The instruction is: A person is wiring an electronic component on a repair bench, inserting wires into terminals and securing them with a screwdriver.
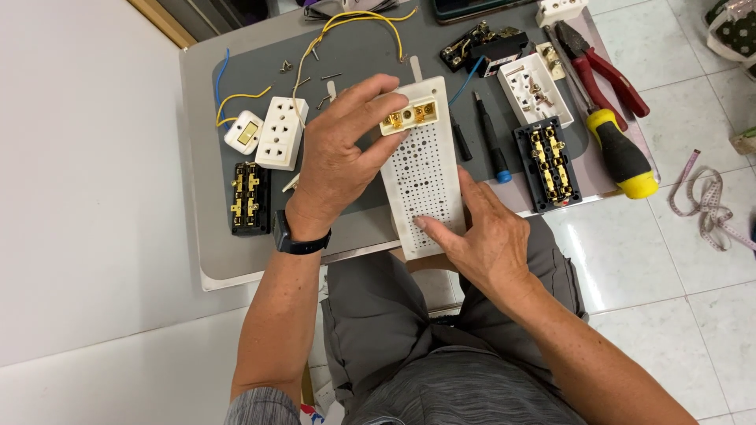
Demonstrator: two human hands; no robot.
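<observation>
From the head camera, looking straight down: the left hand [339, 161] pinches a small white socket insert with brass contacts [409, 115], fingers closed on its edges, and holds it against the top end of a long white perforated plastic board [421, 181]. That board lies lengthwise on the grey work mat [354, 59], its near end hanging over the table edge towards the lap. The right hand [488, 236] is spread with fingers apart, fingertips pressing flat on the board's lower end, gripping nothing, which looks like a way to steady the board while the insert is lined up. To the left sit a white triple socket block [281, 132], a small white switch with yellow wire [243, 131] and a black contact block with brass terminals [250, 198]. To the right: a matching black terminal block [549, 163], a blue-tipped screwdriver [489, 138], a yellow-handled screwdriver [622, 153] and red-handled pliers [602, 67], all within easy reach.
</observation>
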